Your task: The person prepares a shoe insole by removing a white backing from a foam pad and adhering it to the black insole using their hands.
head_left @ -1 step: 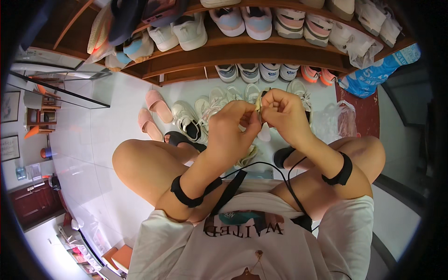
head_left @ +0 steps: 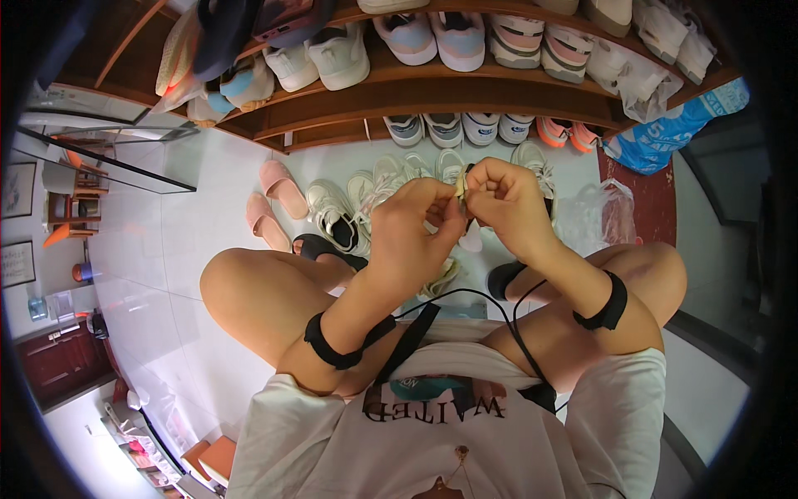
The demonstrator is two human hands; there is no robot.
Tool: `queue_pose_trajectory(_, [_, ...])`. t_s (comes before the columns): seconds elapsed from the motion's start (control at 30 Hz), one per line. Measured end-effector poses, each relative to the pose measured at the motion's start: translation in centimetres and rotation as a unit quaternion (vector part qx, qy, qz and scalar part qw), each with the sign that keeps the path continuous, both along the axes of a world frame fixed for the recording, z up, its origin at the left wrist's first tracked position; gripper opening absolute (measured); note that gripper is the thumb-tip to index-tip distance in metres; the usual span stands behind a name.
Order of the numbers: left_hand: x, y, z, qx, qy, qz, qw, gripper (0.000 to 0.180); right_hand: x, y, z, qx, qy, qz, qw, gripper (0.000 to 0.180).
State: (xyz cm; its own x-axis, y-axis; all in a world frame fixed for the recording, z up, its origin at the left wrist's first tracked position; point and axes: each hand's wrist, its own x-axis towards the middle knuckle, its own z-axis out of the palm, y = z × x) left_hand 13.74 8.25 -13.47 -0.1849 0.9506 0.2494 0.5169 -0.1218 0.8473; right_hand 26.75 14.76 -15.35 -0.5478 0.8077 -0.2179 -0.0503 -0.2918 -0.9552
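Note:
My left hand (head_left: 418, 233) and my right hand (head_left: 509, 206) meet in front of me, over the floor between my knees. Both pinch at a small pale-yellow strip (head_left: 460, 191), thumbs against forefingers; its exact kind is too small to tell. A dark bit shows at its upper end beside the right fingers. Just below the fingertips is a rounded whitish piece (head_left: 471, 240), mostly hidden by the hands; I cannot tell whether it joins the strip. Farther down, partly behind the left wrist, lies a cream shoe (head_left: 440, 279).
A wooden shoe rack (head_left: 349, 116) with several pairs of shoes spans the far side. White sneakers (head_left: 337, 218) and pink slippers (head_left: 270, 204) stand on the floor before it. At right are a clear plastic bag (head_left: 600, 208) and a blue bag (head_left: 677, 129). Black cables (head_left: 503, 309) run between my wrist straps.
The whitish piece below the fingertips has shifted very slightly. Both hands keep their pinch in nearly the same place.

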Motion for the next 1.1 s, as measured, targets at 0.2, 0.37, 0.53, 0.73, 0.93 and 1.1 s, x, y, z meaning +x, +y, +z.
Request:
queue_pose_trajectory(0.2, [-0.1, 0.0, 0.1, -0.086, -0.136, 0.011, 0.987, 0.007, 0.1, 0.1, -0.2, 0.012, 0.012, 0.005, 1.0, 0.008])
queue_pose_trajectory(0.37, [-0.7, 0.3, 0.0, -0.14, -0.223, 0.003, 0.965, 0.007, 0.4, 0.6, 0.1, -0.006, 0.05, 0.025, 0.998, 0.005])
queue_pose_trajectory(0.53, [-1.0, 0.2, -0.6, -0.147, -0.249, 0.0, 0.957, 0.007, 0.3, 0.5, 1.1, -0.05, 0.042, 0.034, 0.997, 0.002])
queue_pose_trajectory(0.73, [0.0, 0.1, -0.1, -0.083, -0.127, 0.016, 0.988, 0.011, 0.2, -0.1, 0.8, 0.019, -0.008, 0.002, 1.0, 0.002])
queue_pose_trajectory(0.93, [0.2, -0.1, -0.1, -0.067, -0.042, 0.004, 0.997, 0.013, 0.3, -0.3, 0.0, 0.126, -0.11, -0.007, 0.986, 0.006])
queue_pose_trajectory(1.1, [-0.5, 0.0, 0.8, -0.192, -0.146, -0.024, 0.97, 0.012, 0.5, -0.5, -0.5, 0.139, -0.077, 0.02, 0.987, 0.012])
